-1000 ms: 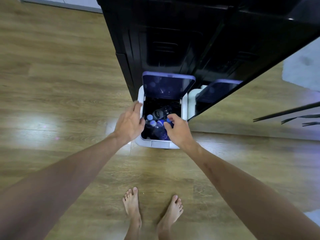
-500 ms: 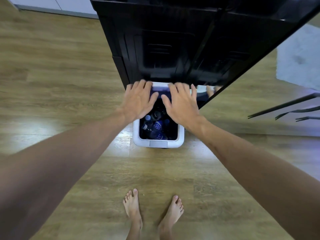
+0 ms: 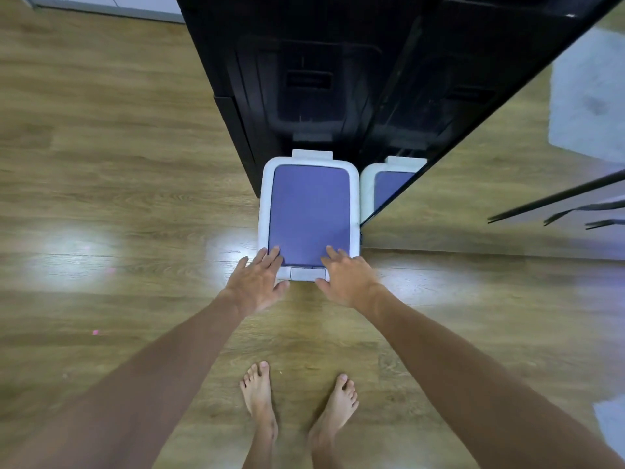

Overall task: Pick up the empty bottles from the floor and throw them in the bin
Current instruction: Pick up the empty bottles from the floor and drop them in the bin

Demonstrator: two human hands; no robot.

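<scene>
A white bin (image 3: 355,211) with a purple lid (image 3: 309,211) stands on the wooden floor against a black cabinet. The lid lies flat and shut, so the bottles inside are hidden. My left hand (image 3: 257,282) rests at the lid's near left corner with its fingers spread on the purple surface. My right hand (image 3: 345,277) lies at the near right corner, fingers apart, touching the lid. Neither hand holds anything. No bottle shows on the floor.
A tall black cabinet (image 3: 321,79) rises behind the bin, and its glossy right side mirrors the bin. My bare feet (image 3: 297,404) stand on the floor (image 3: 118,198) just before the bin. A pale rug (image 3: 588,96) lies far right.
The lid was open with bottles visible inside; both hands took its top edge and brought it down. It is now flat and shut, with my hands at its near edge.
</scene>
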